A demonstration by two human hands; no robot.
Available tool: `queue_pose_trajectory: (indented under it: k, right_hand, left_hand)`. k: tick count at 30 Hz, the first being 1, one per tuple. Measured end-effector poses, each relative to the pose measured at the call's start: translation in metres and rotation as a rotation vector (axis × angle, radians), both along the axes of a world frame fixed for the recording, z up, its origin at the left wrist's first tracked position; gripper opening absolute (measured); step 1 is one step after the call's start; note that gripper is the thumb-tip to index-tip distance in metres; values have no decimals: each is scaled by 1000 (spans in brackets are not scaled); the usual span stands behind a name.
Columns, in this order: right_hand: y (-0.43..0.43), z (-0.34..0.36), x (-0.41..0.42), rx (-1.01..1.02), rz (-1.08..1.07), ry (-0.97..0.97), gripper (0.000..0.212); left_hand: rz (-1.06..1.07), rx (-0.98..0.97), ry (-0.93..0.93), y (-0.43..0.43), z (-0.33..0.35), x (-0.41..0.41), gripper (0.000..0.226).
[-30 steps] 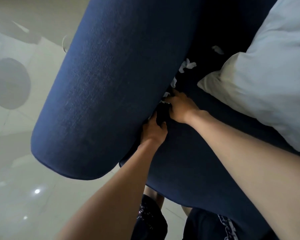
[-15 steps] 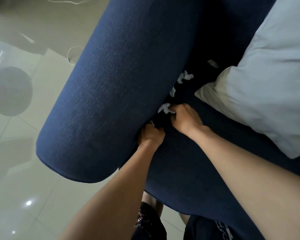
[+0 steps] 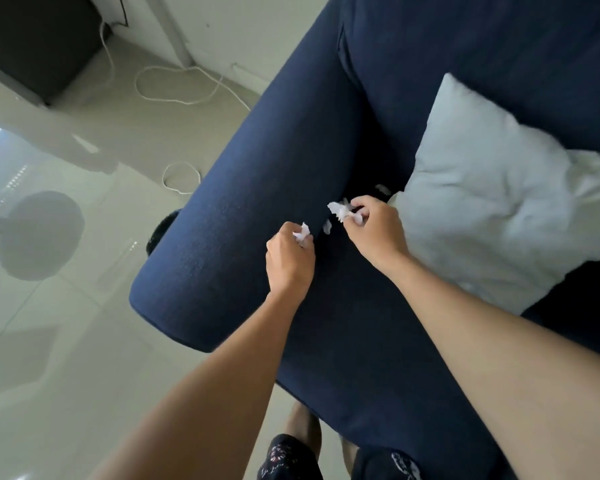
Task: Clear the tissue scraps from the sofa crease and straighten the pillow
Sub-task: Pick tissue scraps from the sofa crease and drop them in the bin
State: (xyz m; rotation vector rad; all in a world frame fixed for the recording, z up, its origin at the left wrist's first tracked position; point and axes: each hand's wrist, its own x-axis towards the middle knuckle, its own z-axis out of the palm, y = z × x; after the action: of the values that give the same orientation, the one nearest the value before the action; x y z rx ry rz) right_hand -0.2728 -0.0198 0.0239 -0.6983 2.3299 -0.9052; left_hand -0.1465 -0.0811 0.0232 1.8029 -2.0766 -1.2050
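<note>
Both hands are now lifted clear of the sofa crease [image 3: 321,245]. Left hand [image 3: 288,258] pinches a tissue scrap [image 3: 302,234]; right hand [image 3: 374,230] grips a wad [image 3: 342,210]. Loose scraps [image 3: 326,226] remain in the crease; pillow [image 3: 492,202] lies askew, not yet straightened.

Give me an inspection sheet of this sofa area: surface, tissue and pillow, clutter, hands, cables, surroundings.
Surface: dark blue sofa, with its armrest on the left.
Job's things: crease scrap lies loose between the hands; corner scrap lies beside the pillow's corner; white pillow sits crumpled and askew against the backrest.
Clutter: nothing seen.
Hands: left hand pinches a small scrap; right hand grips a bunch of scraps.
Cables: white cable lies looped on the floor.
Surroundings: glossy tiled floor, dark cabinet, round grey base.
</note>
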Motion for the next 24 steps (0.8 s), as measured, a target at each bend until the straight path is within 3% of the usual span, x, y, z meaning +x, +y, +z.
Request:
queue_pose_trajectory:
  k: [9, 24]
  right_hand:
    - [-60, 82, -5, -105, 89, 53, 19]
    - [-230, 52, 114, -41, 324, -28, 20]
  left_hand:
    - [72, -117, 162, -60, 77, 4, 39]
    - [318, -114, 29, -213, 49, 157, 45]
